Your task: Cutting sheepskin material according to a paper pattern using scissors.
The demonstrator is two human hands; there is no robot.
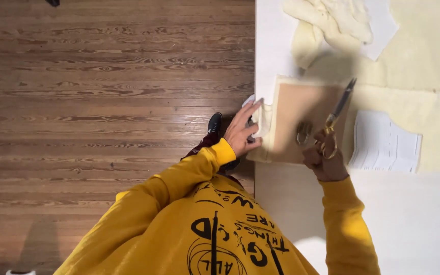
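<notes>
The right hand (326, 159), just right of centre in the frame, is closed through the gold loop handles of a pair of scissors (338, 114), whose grey blades point up and to the right, lying over the right edge of a tan sheet of leather-like material (294, 119). That sheet lies flat at the middle of the frame, near the left edge of a white table (413, 214), with a cream fleecy underside showing along its top and left borders.

The left hand (242, 133), at the centre of the frame, has its fingers spread and pressed down on the sheet's left edge, where the cream fleece curls up against a scrap of white paper; it grips nothing fully.

Further out, a white paper sheet (383, 142) lies just right of the scissors on a large cream sheepskin (423, 56) covering the upper right. More fleecy offcuts (332, 18) sit at the top. A dark wooden plank floor (103, 102) fills the left half.
</notes>
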